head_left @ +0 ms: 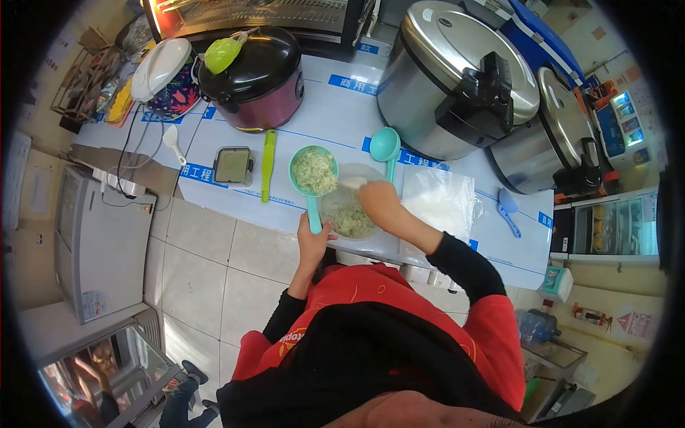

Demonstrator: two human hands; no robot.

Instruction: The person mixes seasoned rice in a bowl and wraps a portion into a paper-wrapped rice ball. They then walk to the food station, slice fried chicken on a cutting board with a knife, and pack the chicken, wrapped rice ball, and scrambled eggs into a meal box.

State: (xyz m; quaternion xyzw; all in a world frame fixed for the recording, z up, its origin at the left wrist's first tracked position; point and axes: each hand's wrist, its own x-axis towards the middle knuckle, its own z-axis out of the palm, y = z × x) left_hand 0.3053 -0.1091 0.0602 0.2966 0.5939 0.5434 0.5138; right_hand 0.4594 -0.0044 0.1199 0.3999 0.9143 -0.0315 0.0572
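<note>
My left hand (312,244) is closed around the handle of a turquoise ladle (313,214), whose round cup is heaped with pale, green-flecked rice (314,171). Closed too, my right hand (381,204) grips a white rice paddle (352,183) near the ladle's rim; part of the paddle is hidden by the fingers. Below both hands, a clear bowl (330,207) at the counter's front edge contains more of the same rice mix (353,222). A second turquoise ladle (385,145) lies just behind the bowl.
Plastic bags (439,203) lie right of the bowl, then a blue spoon (507,212). Leftward are a green spatula (268,165) and a square container (233,166). Behind stand a purple rice cooker (260,100), a large steel cooker (421,93) and a smaller steel one (531,143).
</note>
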